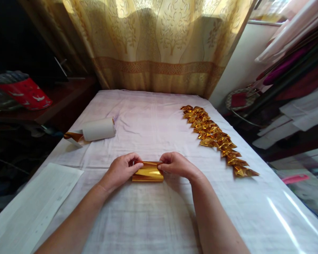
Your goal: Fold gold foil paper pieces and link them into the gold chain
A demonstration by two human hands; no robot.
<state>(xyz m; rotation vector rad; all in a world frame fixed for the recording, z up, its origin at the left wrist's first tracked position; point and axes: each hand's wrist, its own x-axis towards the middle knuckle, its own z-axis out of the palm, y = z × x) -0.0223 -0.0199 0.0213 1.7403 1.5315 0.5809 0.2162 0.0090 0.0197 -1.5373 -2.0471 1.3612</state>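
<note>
A sheet of shiny gold foil paper (pixel 148 173), curled over on itself, lies on the white cloth in front of me. My left hand (pixel 123 169) pinches its upper left corner between thumb and fingers. At the upper right corner my right hand (pixel 176 164) pinches it the same way. Farther off to the right sit several folded gold foil pieces (pixel 214 132), laid out in slanting rows. To the left lies a thick white-backed roll (pixel 99 129), with gold foil (pixel 73 136) showing at its near left end.
A pale flat sheet (pixel 38 208) lies at the left edge of the cloth-covered surface (pixel 153 218). Beyond that edge, a red container (pixel 25 93) stands on a dark cabinet. A patterned curtain (pixel 159 42) hangs at the back; clothes (pixel 304 77) hang at the right.
</note>
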